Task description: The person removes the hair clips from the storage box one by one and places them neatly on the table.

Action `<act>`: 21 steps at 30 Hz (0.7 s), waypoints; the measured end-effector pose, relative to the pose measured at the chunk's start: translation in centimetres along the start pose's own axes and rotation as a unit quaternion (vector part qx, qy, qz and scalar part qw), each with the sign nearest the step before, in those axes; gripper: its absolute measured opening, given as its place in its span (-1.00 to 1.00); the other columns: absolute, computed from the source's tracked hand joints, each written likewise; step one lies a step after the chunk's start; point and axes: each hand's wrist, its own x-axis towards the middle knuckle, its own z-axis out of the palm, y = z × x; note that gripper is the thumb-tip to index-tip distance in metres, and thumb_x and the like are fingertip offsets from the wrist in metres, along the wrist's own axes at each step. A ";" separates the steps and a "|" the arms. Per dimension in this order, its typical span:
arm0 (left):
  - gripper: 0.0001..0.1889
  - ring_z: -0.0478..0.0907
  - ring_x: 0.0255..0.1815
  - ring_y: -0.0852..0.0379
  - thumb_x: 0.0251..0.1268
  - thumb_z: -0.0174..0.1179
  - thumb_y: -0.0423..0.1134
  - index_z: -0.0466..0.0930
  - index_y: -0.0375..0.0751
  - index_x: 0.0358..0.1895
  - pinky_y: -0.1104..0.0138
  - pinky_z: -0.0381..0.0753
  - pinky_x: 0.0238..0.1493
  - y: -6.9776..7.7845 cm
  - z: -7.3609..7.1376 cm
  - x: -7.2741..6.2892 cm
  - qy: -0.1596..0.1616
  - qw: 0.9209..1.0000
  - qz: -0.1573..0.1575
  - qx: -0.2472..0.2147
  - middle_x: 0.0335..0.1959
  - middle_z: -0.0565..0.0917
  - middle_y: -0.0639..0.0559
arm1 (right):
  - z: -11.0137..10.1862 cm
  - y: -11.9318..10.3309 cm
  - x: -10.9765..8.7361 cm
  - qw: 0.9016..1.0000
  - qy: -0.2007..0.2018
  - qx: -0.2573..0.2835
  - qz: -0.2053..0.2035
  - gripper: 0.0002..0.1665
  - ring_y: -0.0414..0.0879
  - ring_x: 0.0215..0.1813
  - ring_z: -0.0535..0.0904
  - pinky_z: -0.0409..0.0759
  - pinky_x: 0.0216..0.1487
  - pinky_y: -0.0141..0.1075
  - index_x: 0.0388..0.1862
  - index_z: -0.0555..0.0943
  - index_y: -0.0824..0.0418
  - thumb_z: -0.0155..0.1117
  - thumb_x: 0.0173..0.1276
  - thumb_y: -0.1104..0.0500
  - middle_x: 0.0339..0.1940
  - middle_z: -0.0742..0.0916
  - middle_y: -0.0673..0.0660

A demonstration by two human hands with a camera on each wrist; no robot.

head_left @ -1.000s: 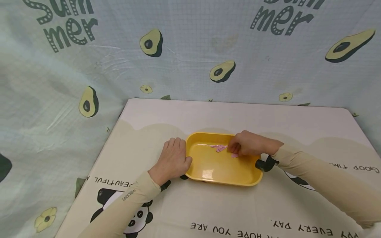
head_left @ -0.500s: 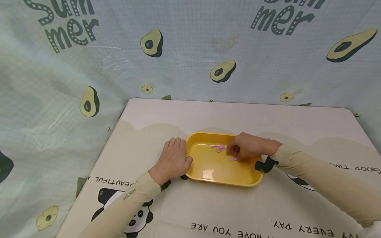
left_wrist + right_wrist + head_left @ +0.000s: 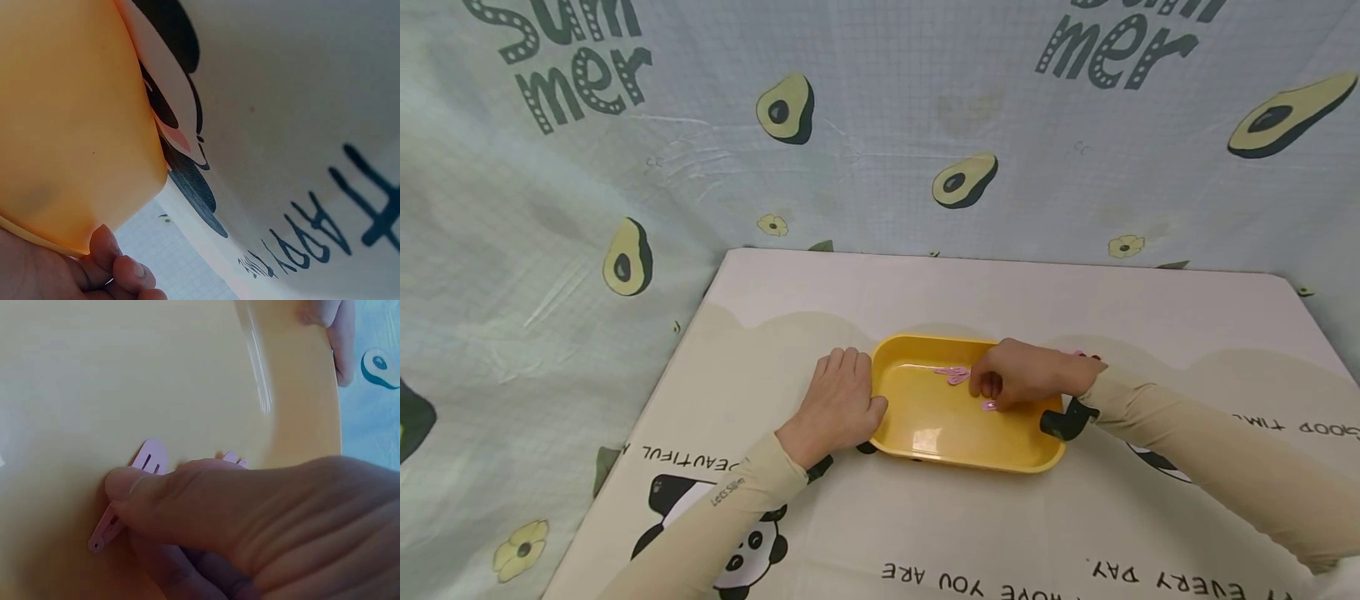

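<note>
A yellow tray (image 3: 925, 454) lies on the table. At its left end my left hand (image 3: 838, 408) grips the rim; in the left wrist view its fingertips (image 3: 106, 240) curl at the tray's edge. My right hand (image 3: 1018, 372) reaches inside the right half, pinching a pink snap hair clip (image 3: 989, 406). The right wrist view shows that clip (image 3: 150, 453) slanting under the thumb, both ends sticking out. To the left of the right hand more pink hair clips (image 3: 953, 374) lie together on the tray floor, mostly hidden behind the hand in the right wrist view.
A pale cloth with pandas and lettering covers the table (image 3: 820, 292). Behind it hangs a curtain (image 3: 865, 108) with avocado prints. A black band (image 3: 1067, 419) is at the right wrist. Something small, pink and red (image 3: 1086, 355) shows behind that wrist.
My right hand has shifted slightly left and toward me, and the pinched hair clip has turned a little. My left hand stays on the tray's rim.
</note>
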 end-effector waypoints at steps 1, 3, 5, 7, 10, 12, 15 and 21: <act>-0.80 0.15 -0.34 0.02 0.26 0.04 -0.18 0.33 -0.25 -0.31 0.22 0.17 -0.19 0.0 0.0 0.0 0.000 1.000 0.000 0.001 -0.44 0.25 -0.02 | 0.0 0.0 0.0 1.000 0.000 0.003 0.004 -0.81 -0.23 -0.26 0.52 0.54 -0.16 -0.43 -0.17 0.71 0.17 0.48 0.24 0.31 -0.34 0.68 -0.01; -0.81 0.15 -0.34 0.02 0.26 0.04 -0.18 0.32 -0.25 -0.31 0.22 0.18 -0.19 0.0 0.0 0.0 0.002 1.000 0.001 0.002 -0.44 0.25 -0.02 | 0.0 -0.1 -0.1 1.000 0.002 0.003 0.002 -0.80 -0.23 -0.27 0.52 0.55 -0.16 -0.43 -0.18 0.72 0.16 0.49 0.22 0.31 -0.34 0.69 -0.01; -0.81 0.15 -0.35 0.02 0.26 0.04 -0.18 0.32 -0.24 -0.32 0.22 0.19 -0.19 0.0 0.0 0.1 0.002 1.000 0.002 0.005 -0.44 0.26 -0.02 | 0.0 -0.1 -0.1 1.000 0.002 0.004 0.000 -0.77 -0.23 -0.27 0.53 0.56 -0.16 -0.43 -0.18 0.72 0.16 0.51 0.19 0.33 -0.33 0.69 -0.01; -0.81 0.15 -0.35 0.03 0.26 0.04 -0.18 0.31 -0.24 -0.33 0.22 0.19 -0.18 0.0 0.0 0.1 0.002 1.000 0.001 0.008 -0.44 0.26 -0.02 | 0.0 -0.1 -0.1 1.000 0.002 0.005 -0.005 -0.74 -0.23 -0.27 0.54 0.57 -0.17 -0.43 -0.18 0.72 0.17 0.51 0.15 0.36 -0.33 0.70 -0.01; -0.81 0.15 -0.34 0.02 0.26 0.04 -0.18 0.31 -0.24 -0.33 0.22 0.19 -0.18 0.0 0.0 0.0 0.002 1.000 0.001 0.009 -0.44 0.26 -0.02 | 0.1 -0.2 0.0 1.000 -0.002 0.008 -0.010 -0.74 -0.23 -0.29 0.52 0.54 -0.20 -0.43 -0.22 0.70 0.16 0.49 0.12 0.39 -0.37 0.67 -0.01; -0.80 0.15 -0.34 0.03 0.27 0.04 -0.17 0.31 -0.24 -0.32 0.22 0.19 -0.19 0.0 0.0 0.0 0.001 1.000 0.001 0.010 -0.43 0.26 -0.02 | 0.2 -0.3 0.1 1.000 -0.002 0.005 -0.017 -0.75 -0.24 -0.31 0.50 0.52 -0.23 -0.44 -0.25 0.69 0.16 0.47 0.12 0.41 -0.39 0.65 -0.01; -0.80 0.15 -0.35 0.03 0.27 0.04 -0.18 0.32 -0.24 -0.32 0.22 0.19 -0.19 0.0 0.0 0.0 0.000 1.000 0.000 0.009 -0.43 0.26 -0.02 | 0.2 -0.3 0.2 1.000 -0.002 -0.003 -0.026 -0.77 -0.26 -0.33 0.48 0.50 -0.25 -0.44 -0.28 0.67 0.14 0.44 0.15 0.42 -0.41 0.63 -0.01; -0.80 0.15 -0.35 0.03 0.27 0.05 -0.18 0.32 -0.25 -0.31 0.22 0.19 -0.19 0.0 0.0 0.0 0.001 1.000 0.000 0.008 -0.43 0.26 -0.02 | 0.3 -0.5 0.3 0.999 0.000 -0.017 -0.034 -0.77 -0.26 -0.34 0.48 0.48 -0.27 -0.46 -0.30 0.66 0.15 0.43 0.15 0.42 -0.43 0.62 -0.02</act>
